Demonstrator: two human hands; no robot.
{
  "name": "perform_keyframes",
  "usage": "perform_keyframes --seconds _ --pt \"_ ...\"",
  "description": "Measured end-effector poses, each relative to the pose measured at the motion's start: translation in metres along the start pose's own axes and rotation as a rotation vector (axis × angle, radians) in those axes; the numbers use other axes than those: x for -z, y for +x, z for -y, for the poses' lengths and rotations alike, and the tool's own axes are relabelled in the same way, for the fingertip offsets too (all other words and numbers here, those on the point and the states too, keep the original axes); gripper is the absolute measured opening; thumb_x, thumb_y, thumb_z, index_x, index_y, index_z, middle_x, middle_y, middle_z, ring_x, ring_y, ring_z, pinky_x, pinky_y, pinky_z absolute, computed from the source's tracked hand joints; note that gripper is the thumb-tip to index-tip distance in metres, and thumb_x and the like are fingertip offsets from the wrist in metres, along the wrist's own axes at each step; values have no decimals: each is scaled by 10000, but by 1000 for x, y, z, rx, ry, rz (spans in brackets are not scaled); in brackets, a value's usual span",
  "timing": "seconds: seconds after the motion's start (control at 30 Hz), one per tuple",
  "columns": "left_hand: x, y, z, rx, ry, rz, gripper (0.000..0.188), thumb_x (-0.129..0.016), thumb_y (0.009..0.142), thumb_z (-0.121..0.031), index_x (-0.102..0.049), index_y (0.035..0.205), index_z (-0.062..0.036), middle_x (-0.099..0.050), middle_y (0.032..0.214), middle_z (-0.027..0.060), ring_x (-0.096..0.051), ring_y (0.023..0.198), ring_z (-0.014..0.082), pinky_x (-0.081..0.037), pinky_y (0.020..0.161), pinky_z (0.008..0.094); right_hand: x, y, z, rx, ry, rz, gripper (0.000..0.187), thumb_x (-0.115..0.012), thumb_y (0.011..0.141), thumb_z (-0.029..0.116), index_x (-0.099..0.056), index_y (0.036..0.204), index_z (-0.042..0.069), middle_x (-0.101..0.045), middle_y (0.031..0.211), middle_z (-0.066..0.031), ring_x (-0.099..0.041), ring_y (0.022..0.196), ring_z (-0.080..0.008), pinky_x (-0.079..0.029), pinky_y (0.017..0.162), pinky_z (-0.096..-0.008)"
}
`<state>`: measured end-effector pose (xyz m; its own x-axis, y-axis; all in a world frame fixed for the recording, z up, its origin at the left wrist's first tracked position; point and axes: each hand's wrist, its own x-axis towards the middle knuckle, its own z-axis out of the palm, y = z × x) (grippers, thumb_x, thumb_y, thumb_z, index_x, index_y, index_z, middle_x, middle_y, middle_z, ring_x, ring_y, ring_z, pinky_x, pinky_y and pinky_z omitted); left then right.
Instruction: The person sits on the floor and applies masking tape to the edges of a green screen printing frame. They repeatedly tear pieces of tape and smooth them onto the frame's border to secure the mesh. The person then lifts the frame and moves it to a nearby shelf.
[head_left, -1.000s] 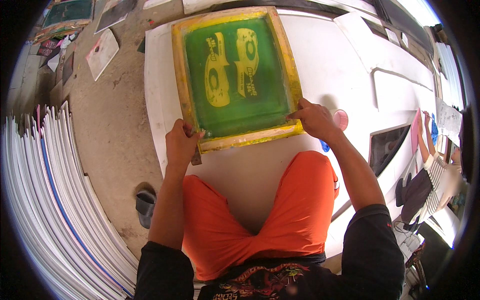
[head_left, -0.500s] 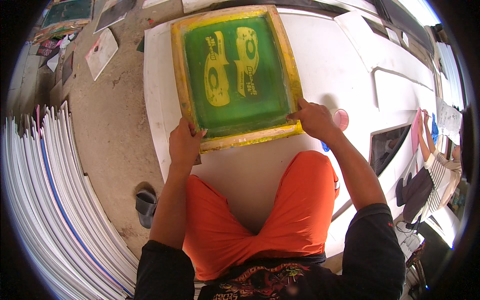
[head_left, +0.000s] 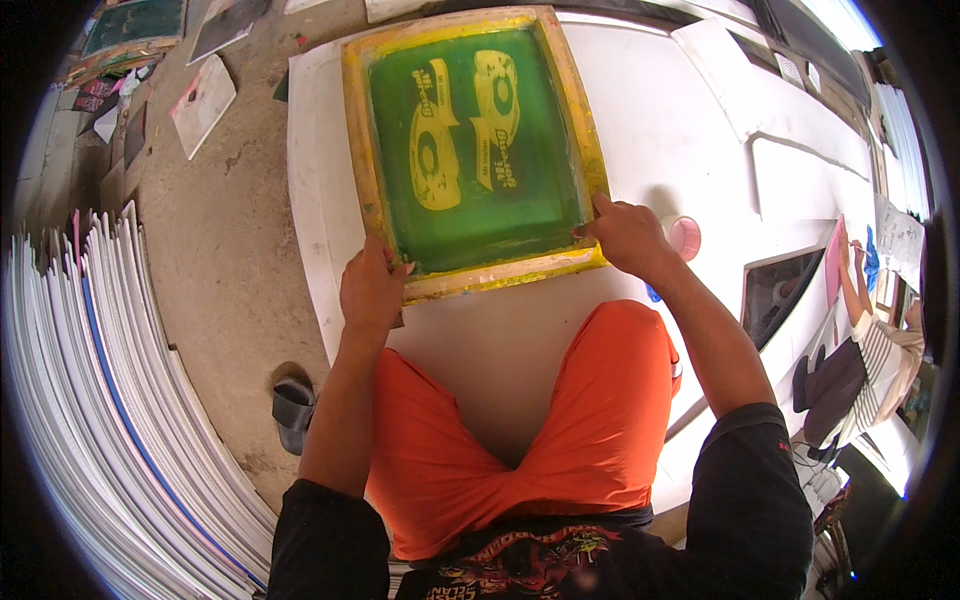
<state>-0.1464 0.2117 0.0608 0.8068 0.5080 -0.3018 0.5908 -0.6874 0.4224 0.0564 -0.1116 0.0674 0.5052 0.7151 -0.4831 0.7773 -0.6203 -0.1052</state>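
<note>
A screen-printing frame lies in front of me on the white table board; its mesh is green with two yellow printed shapes, and its wooden border is stained yellow. My left hand grips the near left corner, thumb on top of the border. At the near right corner, my right hand holds the wood with the thumb over the edge. The undersides of both grips are hidden. Just right of my right hand stands a small pink cup or tub.
A tall stack of white sheets fills the lower left. One dark slipper lies on the concrete floor. On the right, another person works at a pink sheet. A dark-windowed panel sits nearby.
The frame and both my hands have barely shifted; the grip is the same. On the right, the other person's hands have moved slightly.
</note>
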Motion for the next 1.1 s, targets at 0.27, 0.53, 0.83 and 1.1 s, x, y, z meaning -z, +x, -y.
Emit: perform_keyframes --seconds 0.27,0.53,0.83,1.1 --pt "-3 2 -2 13 35 35 358 -840 812 -133 -560 1015 -40 -713 946 175 -701 912 407 -537 766 504 4 0 5 11 -47 26 324 -639 941 143 -790 1156 334 -594 1057 -109 -731 918 -291 -601 746 -436" --pt "-6 4 0 -1 58 33 336 -834 821 -131 -553 988 -53 -710 932 183 -701 904 416 -535 756 510 9 2 8 -3 -53 42 266 -645 947 179 -797 1136 290 -610 1077 -114 -737 924 -296 -605 748 -442" --pt "-8 5 2 -19 61 28 331 -832 821 -124 -543 966 -59 -702 905 191 -697 881 424 -534 738 512 16 0 11 -14 -70 87 231 -653 945 187 -800 1111 252 -637 1117 -118 -743 950 -312 -612 766 -455" --pt "-9 5 1 -26 71 25 327 -828 826 -130 -545 974 -63 -705 910 187 -703 887 420 -542 739 515 15 0 12 -23 -78 108 215 -655 948 199 -802 1100 237 -639 1116 -122 -744 951 -316 -611 778 -457"
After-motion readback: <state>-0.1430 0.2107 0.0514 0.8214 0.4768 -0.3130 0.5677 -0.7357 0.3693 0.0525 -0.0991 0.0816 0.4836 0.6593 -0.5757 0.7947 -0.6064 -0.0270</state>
